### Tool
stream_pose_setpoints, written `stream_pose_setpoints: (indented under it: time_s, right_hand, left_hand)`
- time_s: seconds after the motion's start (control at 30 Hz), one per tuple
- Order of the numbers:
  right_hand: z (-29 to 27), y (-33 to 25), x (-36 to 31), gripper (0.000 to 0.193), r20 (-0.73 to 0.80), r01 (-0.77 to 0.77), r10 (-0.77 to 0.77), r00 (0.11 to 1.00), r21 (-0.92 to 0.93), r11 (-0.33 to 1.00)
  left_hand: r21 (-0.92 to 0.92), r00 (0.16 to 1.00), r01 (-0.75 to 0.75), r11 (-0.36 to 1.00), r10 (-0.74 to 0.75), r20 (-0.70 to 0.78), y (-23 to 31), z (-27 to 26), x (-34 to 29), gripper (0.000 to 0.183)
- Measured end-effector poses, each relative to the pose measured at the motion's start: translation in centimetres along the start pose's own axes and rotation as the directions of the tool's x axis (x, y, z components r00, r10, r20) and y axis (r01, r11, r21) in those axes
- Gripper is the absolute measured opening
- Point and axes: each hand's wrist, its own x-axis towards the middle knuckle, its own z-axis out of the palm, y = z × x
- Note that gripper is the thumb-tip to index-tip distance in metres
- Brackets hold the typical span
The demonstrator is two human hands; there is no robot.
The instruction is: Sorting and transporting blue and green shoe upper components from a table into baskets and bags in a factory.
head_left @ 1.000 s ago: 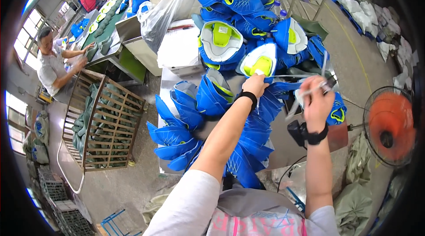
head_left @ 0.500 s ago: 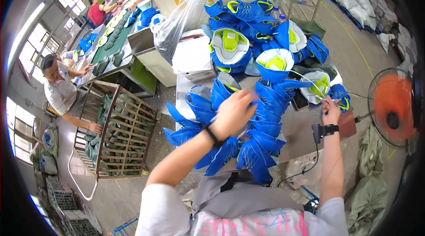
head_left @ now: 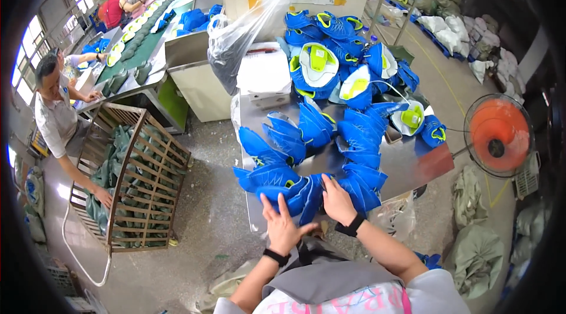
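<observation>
Blue shoe uppers [head_left: 361, 131] with lime linings lie in an overlapping ring on a metal-topped table [head_left: 407, 164]. My left hand [head_left: 283, 228] is open, fingers spread, at the near edge of the ring, beside a blue upper [head_left: 277, 193]. Close by, my right hand [head_left: 340, 201] has its fingers drawn together against another upper [head_left: 311, 199]. A small dark bit shows at its fingertips, too small to name. Behind the ring, uppers with pale soles [head_left: 318, 63] are piled up. A thin white cord [head_left: 389, 85] arcs over toward an upper [head_left: 411, 118] on the right.
A white box [head_left: 263, 75] and a clear plastic bag [head_left: 236, 49] stand at the table's back left. An orange fan [head_left: 498, 128] is to the right. A co-worker [head_left: 56, 108] reaches into a slatted crate [head_left: 138, 187] of dark green pieces. Sacks [head_left: 480, 243] lie at right.
My right hand has come from the uppers at the far right to the near edge of the ring. My left hand has drawn back toward me, its fingers now spread.
</observation>
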Motion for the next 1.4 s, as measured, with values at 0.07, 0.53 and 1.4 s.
stream_pose_setpoints:
  time_s: [0.07,0.53,1.4]
  right_hand:
    - [0.2,-0.4,0.6,0.049,0.05,-0.147,0.14,0.989,0.22,0.964]
    - [-1.6,5.7,-0.2,0.022,0.125,0.487,-0.478,0.87,-0.381,0.786]
    - [-0.9,2.9,29.4,0.05,0.694,-0.007,0.034,0.719,-0.043,0.999]
  left_hand:
    - [-0.02,0.999,-0.041,0.999,0.042,0.01,-0.8,0.4,1.7,0.116]
    - [0.033,0.866,-0.447,0.894,0.423,0.268,-10.6,-5.2,15.1,0.099]
    - [-0.573,0.793,0.134,0.809,0.259,0.552,-18.4,-3.0,18.3,0.13]
